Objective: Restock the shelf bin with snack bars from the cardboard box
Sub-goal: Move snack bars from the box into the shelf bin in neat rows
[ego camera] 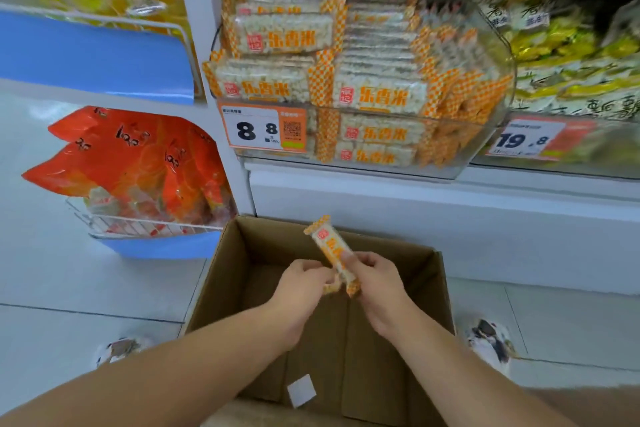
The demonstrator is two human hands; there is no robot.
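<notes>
An open cardboard box (221, 274) stands on the floor below the shelf, its visible bottom bare apart from a white slip of paper. Over the box, my right hand (375, 282) grips an orange-and-white snack bar (329, 246) that points up and to the left. My left hand (301, 284) is closed around the bar's lower end or another bar; only an orange wrapper corner shows at its fingers. Above, a clear plastic shelf bin (491, 135) is stacked high with the same snack bars (377, 95) in neat rows.
An orange price tag (265, 130) reading 8.8 hangs on the bin's front. Yellow snack packs (568, 55) fill the neighbouring bin on the right. Red bags (138, 163) lie in a wire basket at left, above a blue panel. White tiled floor surrounds the box.
</notes>
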